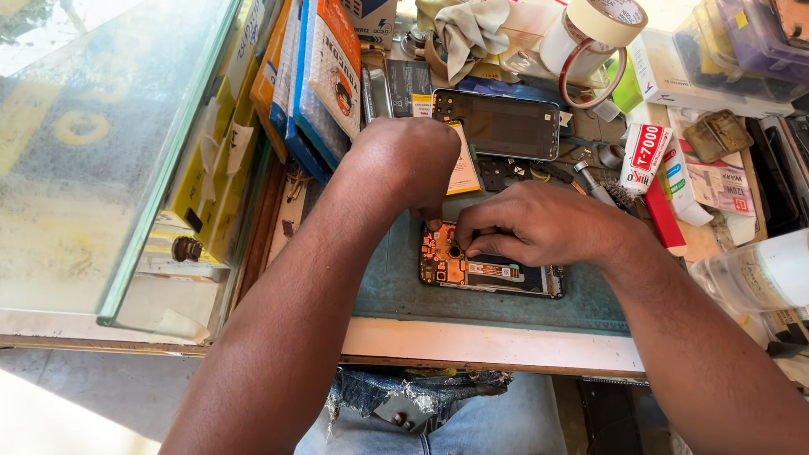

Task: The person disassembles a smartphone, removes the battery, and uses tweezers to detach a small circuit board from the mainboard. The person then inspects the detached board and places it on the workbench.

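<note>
Both hands, the left hand (410, 164) curled and the right hand (531, 226) pinching, press fingertips on the opened phone (489, 271) near the bench (472, 341) front edge.

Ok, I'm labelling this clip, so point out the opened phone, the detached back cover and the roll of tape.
opened phone (497, 274), head view, on its exposed inside.
detached back cover (506, 126), head view, on its dark inner face.
roll of tape (602, 21), head view, on its pale outer band.
</note>
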